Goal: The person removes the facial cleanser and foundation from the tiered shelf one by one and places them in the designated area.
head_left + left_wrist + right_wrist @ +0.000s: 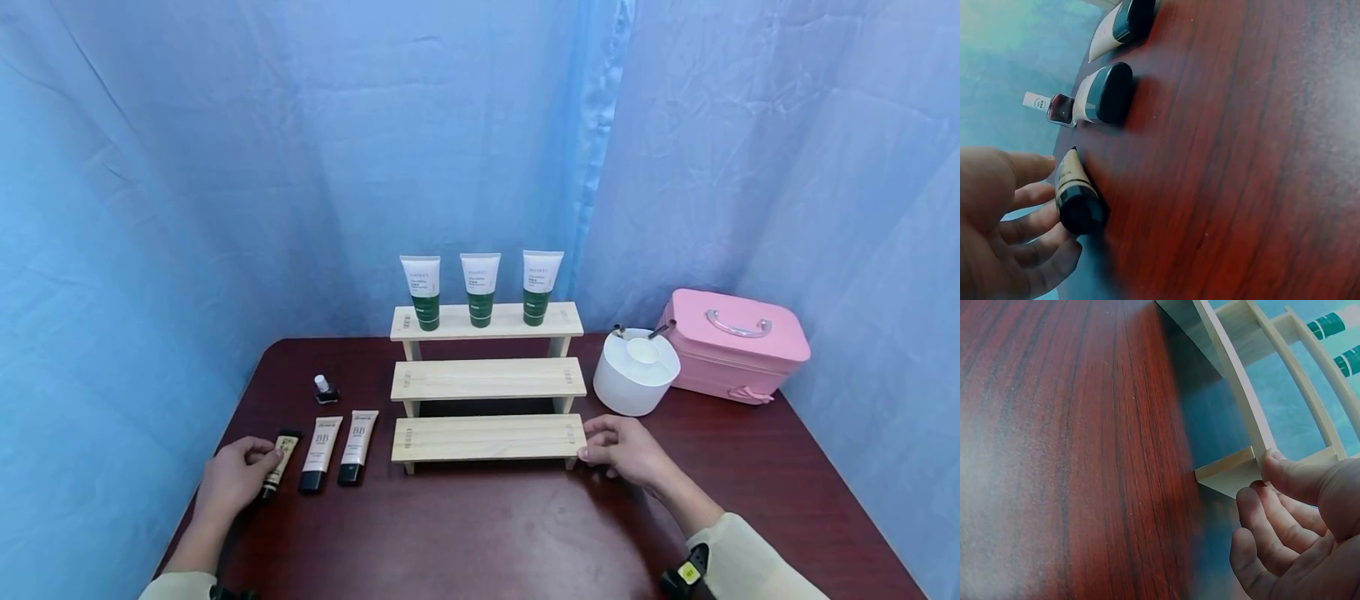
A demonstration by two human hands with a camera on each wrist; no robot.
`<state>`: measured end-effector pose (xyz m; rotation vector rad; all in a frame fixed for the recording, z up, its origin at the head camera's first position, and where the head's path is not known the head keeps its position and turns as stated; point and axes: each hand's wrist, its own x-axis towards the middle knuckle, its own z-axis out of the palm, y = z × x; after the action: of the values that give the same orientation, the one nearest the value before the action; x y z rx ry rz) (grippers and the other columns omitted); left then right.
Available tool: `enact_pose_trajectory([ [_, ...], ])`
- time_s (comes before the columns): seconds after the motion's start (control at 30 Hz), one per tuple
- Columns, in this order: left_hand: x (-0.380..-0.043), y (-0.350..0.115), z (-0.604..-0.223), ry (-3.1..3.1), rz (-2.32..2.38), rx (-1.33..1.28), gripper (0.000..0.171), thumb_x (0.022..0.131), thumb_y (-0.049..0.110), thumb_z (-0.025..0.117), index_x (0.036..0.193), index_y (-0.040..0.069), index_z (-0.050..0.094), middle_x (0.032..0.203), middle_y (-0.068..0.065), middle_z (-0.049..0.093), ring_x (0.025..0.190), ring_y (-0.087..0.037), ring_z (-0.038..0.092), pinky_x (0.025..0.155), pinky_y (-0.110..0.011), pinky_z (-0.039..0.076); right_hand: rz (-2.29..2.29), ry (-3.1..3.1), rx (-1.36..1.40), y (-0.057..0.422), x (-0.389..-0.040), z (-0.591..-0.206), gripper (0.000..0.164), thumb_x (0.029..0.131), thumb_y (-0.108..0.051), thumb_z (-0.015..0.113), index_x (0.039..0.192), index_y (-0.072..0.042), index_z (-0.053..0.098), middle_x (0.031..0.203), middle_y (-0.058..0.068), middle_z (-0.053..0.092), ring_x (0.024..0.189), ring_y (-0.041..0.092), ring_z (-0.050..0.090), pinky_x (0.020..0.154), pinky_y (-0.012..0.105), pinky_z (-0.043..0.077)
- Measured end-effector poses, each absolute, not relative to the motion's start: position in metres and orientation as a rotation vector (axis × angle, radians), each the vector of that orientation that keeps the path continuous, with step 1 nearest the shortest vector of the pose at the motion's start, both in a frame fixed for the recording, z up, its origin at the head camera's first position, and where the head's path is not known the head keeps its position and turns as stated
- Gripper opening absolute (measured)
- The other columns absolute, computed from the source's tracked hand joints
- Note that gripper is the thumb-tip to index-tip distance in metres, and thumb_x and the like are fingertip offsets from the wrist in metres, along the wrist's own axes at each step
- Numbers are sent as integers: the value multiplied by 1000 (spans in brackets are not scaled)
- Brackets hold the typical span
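Observation:
A small gold tube with a black cap [279,463] lies on the table at the left. My left hand [234,477] is beside it, fingertips right at its side in the left wrist view and fingers loosely bent. To its right lie two beige BB cream tubes [320,450] with black caps. At the right, my right hand [626,450] grips the right end of the lowest board of a three-step wooden display rack [487,437], thumb on the board's edge and fingers beneath. Three white-and-green tubes [480,287] stand on the top step.
A small dark nail polish bottle [326,390] with a white cap sits behind the beige tubes. Right of the rack are a round white container [636,375] and a pink case [738,346] with a metal handle. Blue curtains [300,167] surround the dark red table [480,533].

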<state>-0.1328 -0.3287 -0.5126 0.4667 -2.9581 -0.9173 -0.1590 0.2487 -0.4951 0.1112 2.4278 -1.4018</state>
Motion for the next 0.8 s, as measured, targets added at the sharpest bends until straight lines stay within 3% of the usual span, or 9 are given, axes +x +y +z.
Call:
enact_pose_trajectory([
  [0.23,-145,-321,-494,-2856,-876,300,38,102,30,63,120,-3,67,102,-20,70,86,-30,65,67,-41,50,-1396,2438,83,249,-159,-495,46,87,-10,81,126,4,62,90,8,75,76,24,68,59,37,54],
  [0.47,-178,-284,-446,-2700,-959,28,40,104,35,62,129,4,65,108,-16,71,93,-28,64,74,-39,49,-1393,2439,86,249,-159,-494,46,87,-10,81,127,4,62,90,8,75,75,23,68,58,37,54],
  [0.8,-223,-210,-391,-2620,-1208,-209,50,100,39,67,140,11,58,126,-14,66,112,-34,65,91,-55,54,-1421,2416,92,248,-157,-494,48,86,-10,82,127,5,62,92,9,75,76,23,68,58,38,53],
])
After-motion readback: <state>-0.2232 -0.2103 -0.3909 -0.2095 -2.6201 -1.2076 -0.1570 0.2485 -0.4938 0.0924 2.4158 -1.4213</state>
